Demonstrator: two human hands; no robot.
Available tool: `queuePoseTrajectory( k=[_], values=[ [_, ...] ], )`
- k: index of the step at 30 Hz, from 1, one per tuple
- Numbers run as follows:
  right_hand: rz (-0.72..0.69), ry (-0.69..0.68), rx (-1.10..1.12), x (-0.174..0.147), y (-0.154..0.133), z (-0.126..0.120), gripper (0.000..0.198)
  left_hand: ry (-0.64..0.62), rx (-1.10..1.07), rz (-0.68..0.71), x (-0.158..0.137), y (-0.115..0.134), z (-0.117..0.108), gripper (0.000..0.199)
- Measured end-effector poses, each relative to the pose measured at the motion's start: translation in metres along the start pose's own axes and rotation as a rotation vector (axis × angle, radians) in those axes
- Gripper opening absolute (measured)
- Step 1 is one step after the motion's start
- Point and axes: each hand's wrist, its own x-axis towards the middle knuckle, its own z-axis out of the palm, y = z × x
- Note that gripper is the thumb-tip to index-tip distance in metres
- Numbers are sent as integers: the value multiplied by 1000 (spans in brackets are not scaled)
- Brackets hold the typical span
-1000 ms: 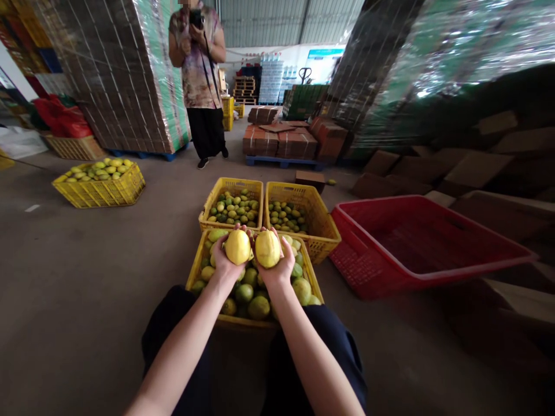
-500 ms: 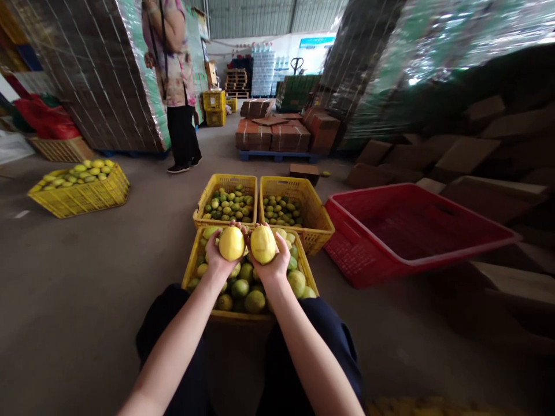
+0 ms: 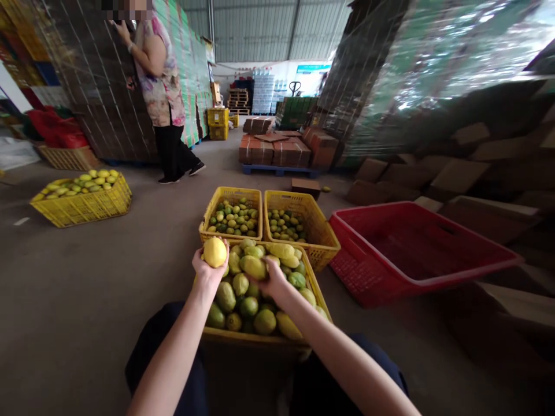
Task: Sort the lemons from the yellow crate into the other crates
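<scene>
A round yellow lemon (image 3: 215, 252) rests in my left hand (image 3: 208, 273), whose fingers curl around it above the left rim of the nearest yellow crate. My right hand (image 3: 274, 278) is low over the same crate (image 3: 260, 335), its fingers wrapped behind and under a longer yellow-green lemon (image 3: 253, 267). The fingertips of that hand are partly hidden and a little blurred. Green and yellow lemons (image 3: 264, 321) of mixed sizes fill this crate between my knees.
Two yellow crates (image 3: 231, 237) (image 3: 323, 237) with smaller green-yellow fruit stand just beyond. A big red crate (image 3: 416, 277) is at right, near scattered cardboard boxes (image 3: 459, 173). Another lemon crate (image 3: 82, 209) sits at left. A person (image 3: 162, 98) stands by wrapped stacks.
My hands have parted: the left moved slightly left and down with its lemon, the right dropped into the crate's fruit. The right hand's palm has turned down. The person has shifted left.
</scene>
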Motion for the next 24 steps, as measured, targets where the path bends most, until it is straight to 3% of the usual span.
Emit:
queuePoseTrajectory(
  k=[2,4,6,11,14,20,24],
  values=[
    [125,54,-119,28,-20,29,14,-12,6,-1,-1,2,0,44],
    [129,107,-244,46,-39,51,17,-15,10,-19,-1,2,-1,42],
    [107,128,-415,49,-50,56,17,-12,18,-36,-2,2,-2,40],
    [160,106,-610,10,-46,10,13,21,76,5,-2,-1,-3,39],
    [113,84,-703,-12,-46,-13,8,28,141,77,-2,-3,-7,38],
    [46,3,-676,-30,-65,-11,13,21,362,14,6,-6,-30,29],
    [34,-22,-591,-42,-77,-11,15,256,581,-57,13,-17,-60,20]
  ],
)
